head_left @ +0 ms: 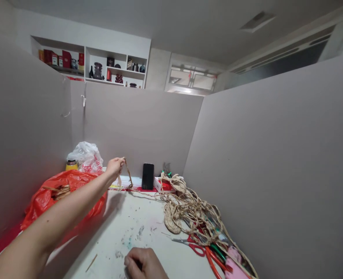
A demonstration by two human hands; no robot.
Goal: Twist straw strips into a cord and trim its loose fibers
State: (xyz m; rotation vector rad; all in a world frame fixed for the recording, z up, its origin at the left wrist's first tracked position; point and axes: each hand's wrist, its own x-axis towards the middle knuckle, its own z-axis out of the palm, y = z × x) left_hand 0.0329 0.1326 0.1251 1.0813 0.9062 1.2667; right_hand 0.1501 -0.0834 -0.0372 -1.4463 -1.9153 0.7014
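Note:
My left hand [115, 167], stretched out over the far left part of the table, pinches the upper end of a braided straw cord [128, 172]. The cord hangs down from the fingers, and a thinner strand runs right along the tabletop toward a big tangled heap of straw cord [188, 205]. Low in the picture, my right hand [145, 264] rests on the white table [116, 224] with its fingers curled in. Nothing shows in that hand. Red-handled scissors [196, 245] lie right of it, at the lower edge of the heap.
An orange-red plastic bag [37, 201] with straw strips [61, 192] stands at left, before a white plastic bag [88, 155] and a yellow jar [71, 165]. A black phone [148, 176] leans upright at the back. Grey partitions [142, 124] enclose the table. Orange-handled tool [213, 263] lies at right.

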